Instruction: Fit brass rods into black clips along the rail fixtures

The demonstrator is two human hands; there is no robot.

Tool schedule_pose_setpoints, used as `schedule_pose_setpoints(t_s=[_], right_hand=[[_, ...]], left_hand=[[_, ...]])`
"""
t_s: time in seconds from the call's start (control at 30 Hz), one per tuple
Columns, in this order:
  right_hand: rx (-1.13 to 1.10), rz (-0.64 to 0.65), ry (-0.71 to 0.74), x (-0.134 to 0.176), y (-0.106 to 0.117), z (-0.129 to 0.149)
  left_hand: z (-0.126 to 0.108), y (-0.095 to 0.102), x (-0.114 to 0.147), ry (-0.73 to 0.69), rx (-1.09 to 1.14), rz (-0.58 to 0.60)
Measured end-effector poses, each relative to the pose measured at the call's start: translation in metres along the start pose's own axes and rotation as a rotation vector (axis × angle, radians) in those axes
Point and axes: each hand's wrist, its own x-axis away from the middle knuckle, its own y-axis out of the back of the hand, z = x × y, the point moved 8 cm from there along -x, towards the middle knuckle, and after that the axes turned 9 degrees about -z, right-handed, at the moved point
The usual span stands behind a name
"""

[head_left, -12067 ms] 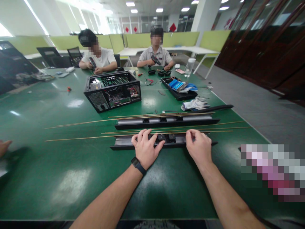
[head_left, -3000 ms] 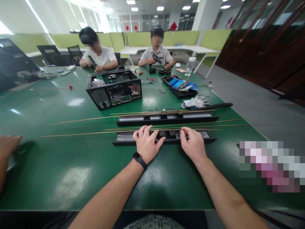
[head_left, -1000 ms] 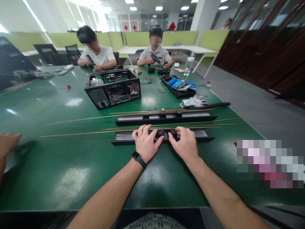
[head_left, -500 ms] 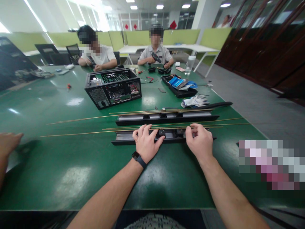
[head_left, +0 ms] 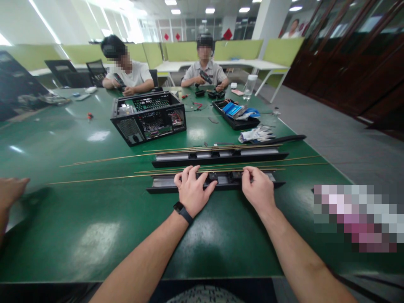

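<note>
My left hand, with a dark watch on its wrist, lies over the near black rail, fingers spread. A small black block sits inside that rail beside my left thumb. My right hand is at the rail's right part, thumb and forefinger pinched on a thin brass rod. The rod runs along the rail and sticks out far to the left. Its stretch under my left fingers is partly hidden. Just beyond lies a second black rail with more thin rods along it.
A black computer case stands behind the rails at left. White gloves and a black tray with blue items lie back right. Two people sit across the green table; one holds a power drill. Another person's hand is at far left.
My right hand has shifted left along the near rail, and the brass rod has slid left with it. My left hand stays in place on the rail.
</note>
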Motion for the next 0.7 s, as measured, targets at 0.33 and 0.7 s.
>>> schedule_pose_setpoints(t_s=[0.33, 0.7], right_hand=[[0.001, 0.028, -0.038, -0.001, -0.002, -0.004], [0.219, -0.018, -0.202, -0.008, 0.01, -0.036]], left_hand=[[0.0, 0.001, 0.0, -0.001, -0.002, -0.011], [0.001, 0.001, 0.0, 0.002, 0.012, -0.011]])
